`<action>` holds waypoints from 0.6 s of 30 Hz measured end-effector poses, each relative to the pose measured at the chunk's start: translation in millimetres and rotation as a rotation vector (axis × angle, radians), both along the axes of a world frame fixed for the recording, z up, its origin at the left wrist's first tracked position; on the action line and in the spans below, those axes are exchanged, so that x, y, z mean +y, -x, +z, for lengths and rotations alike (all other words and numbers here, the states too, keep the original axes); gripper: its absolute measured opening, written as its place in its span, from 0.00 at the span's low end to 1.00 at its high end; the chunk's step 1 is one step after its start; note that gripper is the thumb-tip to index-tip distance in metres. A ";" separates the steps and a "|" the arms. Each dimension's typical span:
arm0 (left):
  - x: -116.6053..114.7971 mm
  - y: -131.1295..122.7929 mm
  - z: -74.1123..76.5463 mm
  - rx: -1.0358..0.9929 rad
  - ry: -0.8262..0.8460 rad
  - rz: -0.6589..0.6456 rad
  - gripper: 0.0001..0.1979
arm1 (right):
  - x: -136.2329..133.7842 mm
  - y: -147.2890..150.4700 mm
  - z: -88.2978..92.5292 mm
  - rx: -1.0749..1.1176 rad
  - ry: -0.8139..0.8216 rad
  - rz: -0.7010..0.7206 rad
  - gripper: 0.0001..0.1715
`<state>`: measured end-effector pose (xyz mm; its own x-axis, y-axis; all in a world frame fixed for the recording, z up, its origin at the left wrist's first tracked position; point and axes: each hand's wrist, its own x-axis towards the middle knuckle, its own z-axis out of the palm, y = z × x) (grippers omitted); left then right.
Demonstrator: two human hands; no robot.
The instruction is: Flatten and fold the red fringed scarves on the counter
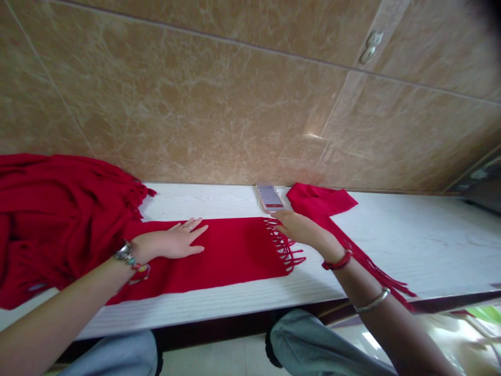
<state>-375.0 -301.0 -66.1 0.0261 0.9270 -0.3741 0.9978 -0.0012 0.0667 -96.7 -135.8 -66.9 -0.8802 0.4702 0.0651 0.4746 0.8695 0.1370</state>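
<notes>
A red scarf (pixel 235 253) lies flat on the white table, its fringe (pixel 287 250) pointing right. My left hand (pixel 174 242) rests palm down on it with the fingers spread. At the upper corner of the fringe is my right hand (pixel 295 227), its fingers bent down over the strands; whether they pinch any is too small to tell. A bigger heap of red cloth (pixel 58 209) sits at the left. Right of my right hand lies another red fringed piece (pixel 323 201), partly behind my forearm.
A phone (pixel 270 197) lies near the wall, just beyond my right hand. The tiled wall (pixel 195 104) borders the table's (pixel 410 230) far edge. My knees are below the near edge. A dark object stands at the far right.
</notes>
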 end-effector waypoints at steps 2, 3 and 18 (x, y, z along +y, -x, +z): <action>8.8 -20.8 7.0 -0.005 -0.039 -0.027 0.32 | 0.0 8.5 10.2 -0.002 0.015 0.025 0.16; 14.1 -31.6 8.4 -0.022 -0.070 -0.040 0.32 | -0.6 13.4 13.5 -0.009 0.027 0.041 0.16; 38.9 -53.9 -28.3 -0.114 -0.256 -0.178 0.32 | 18.2 -15.5 8.4 -0.185 -0.042 -0.095 0.17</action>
<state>-321.2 -262.1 -94.4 0.2250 0.9675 -0.1151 0.9664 -0.2065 0.1533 -81.1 -117.6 -58.5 -0.8306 0.5522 -0.0719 0.5180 0.8136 0.2641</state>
